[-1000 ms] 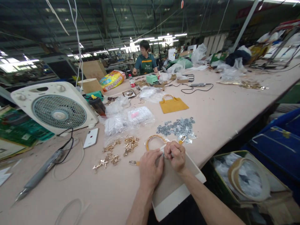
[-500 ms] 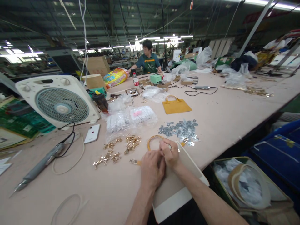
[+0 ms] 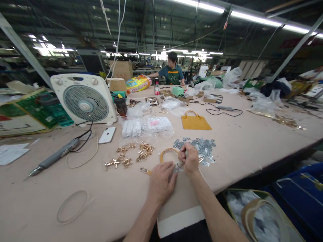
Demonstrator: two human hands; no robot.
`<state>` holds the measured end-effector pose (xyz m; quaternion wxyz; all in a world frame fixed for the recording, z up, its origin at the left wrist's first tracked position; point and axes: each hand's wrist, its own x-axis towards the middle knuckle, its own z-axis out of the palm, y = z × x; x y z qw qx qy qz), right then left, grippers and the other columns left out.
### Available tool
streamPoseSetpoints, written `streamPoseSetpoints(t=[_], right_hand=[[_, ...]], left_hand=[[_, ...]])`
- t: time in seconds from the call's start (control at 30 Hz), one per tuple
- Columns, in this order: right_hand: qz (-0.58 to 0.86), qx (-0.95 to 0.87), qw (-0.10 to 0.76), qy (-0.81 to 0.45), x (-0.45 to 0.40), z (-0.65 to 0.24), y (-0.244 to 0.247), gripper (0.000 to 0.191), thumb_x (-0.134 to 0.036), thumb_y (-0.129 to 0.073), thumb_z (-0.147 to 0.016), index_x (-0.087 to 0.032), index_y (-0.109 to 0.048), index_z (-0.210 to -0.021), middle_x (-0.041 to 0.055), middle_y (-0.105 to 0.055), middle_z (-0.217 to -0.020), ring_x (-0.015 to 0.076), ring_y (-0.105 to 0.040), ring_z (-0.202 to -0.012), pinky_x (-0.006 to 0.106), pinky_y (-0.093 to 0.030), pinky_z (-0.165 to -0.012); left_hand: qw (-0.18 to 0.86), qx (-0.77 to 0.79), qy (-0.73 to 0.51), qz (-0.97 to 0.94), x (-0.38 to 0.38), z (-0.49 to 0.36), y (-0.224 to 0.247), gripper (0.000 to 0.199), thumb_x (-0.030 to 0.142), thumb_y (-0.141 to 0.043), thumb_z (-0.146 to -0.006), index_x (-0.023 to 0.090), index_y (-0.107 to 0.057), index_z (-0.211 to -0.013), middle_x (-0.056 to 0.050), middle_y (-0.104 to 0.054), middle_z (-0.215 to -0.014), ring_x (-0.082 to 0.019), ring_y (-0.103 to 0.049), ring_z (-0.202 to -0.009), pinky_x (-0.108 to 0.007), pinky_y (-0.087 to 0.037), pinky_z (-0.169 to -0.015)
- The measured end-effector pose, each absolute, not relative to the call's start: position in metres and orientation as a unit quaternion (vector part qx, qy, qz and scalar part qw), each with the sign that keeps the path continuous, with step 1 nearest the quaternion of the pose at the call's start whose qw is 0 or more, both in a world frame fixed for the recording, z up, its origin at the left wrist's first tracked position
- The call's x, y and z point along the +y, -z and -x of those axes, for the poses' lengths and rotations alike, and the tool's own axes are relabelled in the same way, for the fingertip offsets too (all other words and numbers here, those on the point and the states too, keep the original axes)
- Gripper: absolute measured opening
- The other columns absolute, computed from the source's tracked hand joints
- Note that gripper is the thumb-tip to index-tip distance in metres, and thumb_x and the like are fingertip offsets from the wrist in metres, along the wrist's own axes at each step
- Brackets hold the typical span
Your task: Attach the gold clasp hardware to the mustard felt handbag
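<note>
My left hand [image 3: 163, 180] lies with fingers stretched out on a beige bag panel [image 3: 183, 193] with a white strip at its near end. The thumb is close to small silvery metal pieces [image 3: 176, 169] on the panel. My right hand [image 3: 189, 158] is closed in a fist just right of those pieces, around something mostly hidden by its fingers. A curved yellow handle [image 3: 164, 153] arches beyond both hands. One yellow strap with a metal end [image 3: 145, 171] sticks out left of my left hand.
Flat silvery plates [image 3: 204, 148] lie scattered behind my right hand; gold-coloured hardware [image 3: 145, 151] is heaped to the left. Beyond are a yellow bag piece [image 3: 196, 122], plastic packets [image 3: 147, 126], a phone [image 3: 107, 135], an electric screwdriver [image 3: 55, 156] and a fan [image 3: 84, 101]. A co-worker [image 3: 173, 72] sits opposite.
My right hand has come away from the left and turned into a raised fist. My left hand has flattened, uncovering small metal pieces. The view has shifted left.
</note>
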<state>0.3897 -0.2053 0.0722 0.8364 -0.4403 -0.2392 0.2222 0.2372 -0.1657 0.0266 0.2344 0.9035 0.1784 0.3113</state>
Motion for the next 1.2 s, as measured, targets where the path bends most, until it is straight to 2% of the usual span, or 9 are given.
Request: streamPoseSetpoints(t=[0.27,0.47,0.6,0.73,0.97,1.2], right_hand=[[0.523,-0.275,0.767,-0.250,-0.186,-0.379,-0.065,0.046,-0.059,-0.064,-0.089,-0.021,-0.052,-0.066,-0.0083,-0.038,-0.044,0.0074,-0.029,-0.033,0.019,-0.025,-0.033],[0.574,-0.368,0.706,-0.191,-0.198,-0.366,-0.062,0.049,-0.058,-0.061,-0.096,-0.020,-0.054,-0.066,-0.0055,-0.042,-0.046,0.0091,-0.036,-0.040,0.021,-0.030,-0.040],[0.517,-0.349,0.750,-0.221,-0.208,-0.369,-0.065,0.046,-0.055,-0.062,-0.097,-0.021,-0.053,-0.068,-0.0067,-0.040,-0.048,0.0080,-0.031,-0.039,0.021,-0.023,-0.037],[0.459,-0.334,0.792,-0.226,-0.216,-0.376,-0.068,0.040,-0.050,-0.063,-0.097,-0.021,-0.054,-0.071,-0.0066,-0.040,-0.051,0.0076,-0.030,-0.038,0.020,-0.020,-0.037],[0.504,-0.377,0.739,-0.240,-0.216,-0.366,-0.056,0.043,-0.049,-0.061,-0.098,-0.020,-0.054,-0.067,-0.0050,-0.041,-0.049,0.0089,-0.032,-0.040,0.022,-0.024,-0.040],[0.442,-0.419,0.763,-0.215,-0.222,-0.356,-0.080,0.042,-0.043,-0.061,-0.099,-0.021,-0.052,-0.064,-0.0039,-0.041,-0.050,0.0110,-0.035,-0.043,0.026,-0.026,-0.044]], left_hand=[[0.226,0.188,-0.316,-0.902,-0.166,-0.237,-0.031,0.028,0.024,-0.062,-0.099,0.028,-0.070,-0.126,-0.006,-0.074,-0.128,-0.027,-0.065,-0.119,-0.050,-0.053,-0.103],[0.236,0.189,-0.310,-0.901,-0.166,-0.234,-0.035,0.024,0.026,-0.057,-0.102,0.030,-0.071,-0.121,-0.004,-0.075,-0.123,-0.025,-0.065,-0.117,-0.048,-0.053,-0.102],[0.221,0.194,-0.303,-0.906,-0.167,-0.229,-0.039,0.029,0.031,-0.063,-0.098,0.032,-0.068,-0.127,-0.004,-0.071,-0.130,-0.026,-0.063,-0.120,-0.049,-0.051,-0.106],[0.201,0.198,-0.307,-0.909,-0.169,-0.226,-0.040,0.052,0.043,-0.081,-0.084,0.030,-0.065,-0.132,-0.007,-0.071,-0.128,-0.030,-0.062,-0.120,-0.050,-0.050,-0.107],[0.206,0.197,-0.309,-0.907,-0.171,-0.225,-0.044,0.037,0.043,-0.078,-0.087,0.033,-0.068,-0.121,-0.004,-0.074,-0.116,-0.026,-0.064,-0.112,-0.044,-0.052,-0.103],[0.209,0.202,-0.284,-0.914,-0.170,-0.226,-0.041,0.044,0.041,-0.082,-0.084,0.031,-0.066,-0.123,-0.003,-0.072,-0.126,-0.028,-0.061,-0.118,-0.048,-0.049,-0.106]])
